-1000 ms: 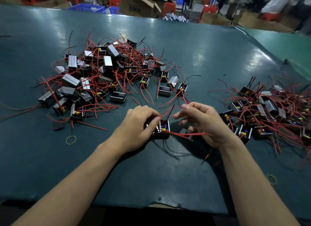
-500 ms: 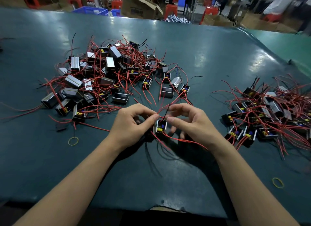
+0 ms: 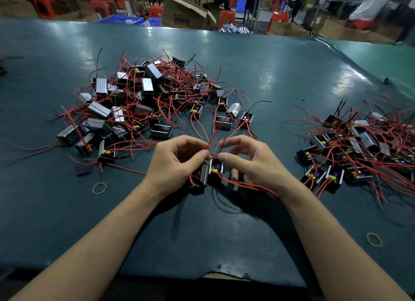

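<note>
Left hand: your left hand [image 3: 177,164] is curled tight. Its thumb and forefinger pinch the red leads [image 3: 210,147] at the top, and its lower fingers wrap the metal-cased module [image 3: 202,177].
Right hand: your right hand [image 3: 253,166] is curled too. Its thumb tip sits at the upper edge of the open module [image 3: 216,168], with the lower fingers tucked behind and under it. The forefinger arches over the leads; you cannot tell whether it touches them.
Modules in hand: the two sit side by side and touching, between your hands at the centre of the table, close in front of you. The open one shows yellow and blue parts facing you.
Leads: red strands rise from between your fingertips, and others trail under your right wrist.
Table: it is covered by a dark green mat [image 3: 224,244].
Left heap: a tangled pile of modules [image 3: 134,98] with red wires lies just beyond your left hand.
Right heap: a second pile [image 3: 359,148] lies off to the right, apart from your right hand.
Rubber bands: one yellow band [image 3: 99,188] lies left of your left wrist, and another band [image 3: 374,239] lies right of your right forearm.
Background: a cardboard box [image 3: 182,13] and red stools [image 3: 226,17] stand past the far edge.
</note>
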{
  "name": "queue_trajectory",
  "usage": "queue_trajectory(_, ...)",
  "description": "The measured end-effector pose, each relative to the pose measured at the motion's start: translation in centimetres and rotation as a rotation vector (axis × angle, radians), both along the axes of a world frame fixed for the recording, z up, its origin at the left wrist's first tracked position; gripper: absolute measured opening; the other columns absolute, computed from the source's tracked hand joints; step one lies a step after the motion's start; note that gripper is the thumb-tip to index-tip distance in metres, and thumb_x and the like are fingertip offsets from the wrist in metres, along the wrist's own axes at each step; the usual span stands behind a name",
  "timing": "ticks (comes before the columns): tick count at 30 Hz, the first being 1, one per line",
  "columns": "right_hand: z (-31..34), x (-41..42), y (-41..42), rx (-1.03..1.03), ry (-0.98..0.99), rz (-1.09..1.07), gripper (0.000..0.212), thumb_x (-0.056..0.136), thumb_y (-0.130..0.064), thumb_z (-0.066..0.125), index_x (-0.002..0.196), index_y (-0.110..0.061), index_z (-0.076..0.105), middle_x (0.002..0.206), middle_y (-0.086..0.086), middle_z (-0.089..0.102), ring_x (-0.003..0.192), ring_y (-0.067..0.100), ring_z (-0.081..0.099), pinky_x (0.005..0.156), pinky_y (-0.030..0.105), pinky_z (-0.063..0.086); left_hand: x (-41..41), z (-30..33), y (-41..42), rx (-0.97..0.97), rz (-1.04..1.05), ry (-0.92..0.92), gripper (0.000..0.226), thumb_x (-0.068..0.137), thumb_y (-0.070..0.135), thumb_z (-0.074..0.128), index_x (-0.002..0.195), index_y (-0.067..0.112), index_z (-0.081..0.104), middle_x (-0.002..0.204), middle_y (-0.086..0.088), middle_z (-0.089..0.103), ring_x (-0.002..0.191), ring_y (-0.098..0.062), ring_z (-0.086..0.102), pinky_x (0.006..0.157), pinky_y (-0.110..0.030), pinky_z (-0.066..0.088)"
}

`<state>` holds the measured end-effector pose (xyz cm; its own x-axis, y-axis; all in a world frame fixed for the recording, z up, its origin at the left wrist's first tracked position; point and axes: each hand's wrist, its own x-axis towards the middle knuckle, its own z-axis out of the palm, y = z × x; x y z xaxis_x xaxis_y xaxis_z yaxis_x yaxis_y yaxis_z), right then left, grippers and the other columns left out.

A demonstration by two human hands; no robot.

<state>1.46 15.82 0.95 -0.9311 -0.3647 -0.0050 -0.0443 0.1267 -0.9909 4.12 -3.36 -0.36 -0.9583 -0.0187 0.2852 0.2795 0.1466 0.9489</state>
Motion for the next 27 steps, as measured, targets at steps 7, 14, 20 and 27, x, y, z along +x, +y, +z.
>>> queue_trajectory(7, -0.4, -0.2, -1.0, -0.001, 0.096, -0.092, 0.011, 0.089, -0.011, 0.068, 0.08, -0.016, 0.07, 0.068, 0.004, 0.068, 0.051, 0.012, 0.054, 0.038, 0.019, 0.038, -0.3, -0.5, -0.1, -0.15, 0.231, 0.099, 0.011, 0.083, 0.012, 0.076, 0.09, 0.019, 0.07, 0.082, 0.004, 0.072, 0.066, -0.01, 0.067, 0.062, -0.021, 0.053)
queue_trajectory(14, 0.0, -0.8, 0.9, -0.098, 0.074, -0.216, 0.008, 0.091, -0.006, 0.064, 0.093, -0.012, 0.069, 0.072, 0.006, 0.073, 0.05, 0.014, 0.058, 0.037, 0.02, 0.039, 1.2, -0.2, -0.8, -0.327, 0.211, 0.428, 0.045, 0.066, -0.004, 0.049, 0.105, 0.014, 0.063, 0.102, 0.003, 0.058, 0.088, -0.014, 0.056, 0.071, -0.026, 0.044)
queue_trajectory(20, 0.2, -0.8, 1.4, -0.109, 0.077, -0.253, 0.004, 0.095, -0.012, 0.06, 0.098, -0.012, 0.062, 0.072, 0.011, 0.073, 0.047, 0.016, 0.057, 0.039, 0.02, 0.04, 1.6, 1.0, -2.2, -0.51, 0.337, 0.507, 0.063, 0.077, 0.007, 0.066, 0.136, 0.0, 0.044, 0.131, -0.012, 0.048, 0.119, -0.033, 0.05, 0.096, -0.052, 0.045)
queue_trajectory(27, 0.2, -0.8, 1.6, -0.066, 0.098, -0.304, 0.011, 0.095, -0.016, 0.061, 0.09, -0.013, 0.07, 0.074, 0.003, 0.071, 0.051, 0.016, 0.057, 0.037, 0.021, 0.037, 0.7, 5.8, -6.5, -1.049, -0.104, 0.77, 0.027, 0.085, 0.021, 0.067, 0.111, 0.013, 0.07, 0.107, -0.001, 0.066, 0.103, -0.028, 0.058, 0.088, -0.046, 0.048)
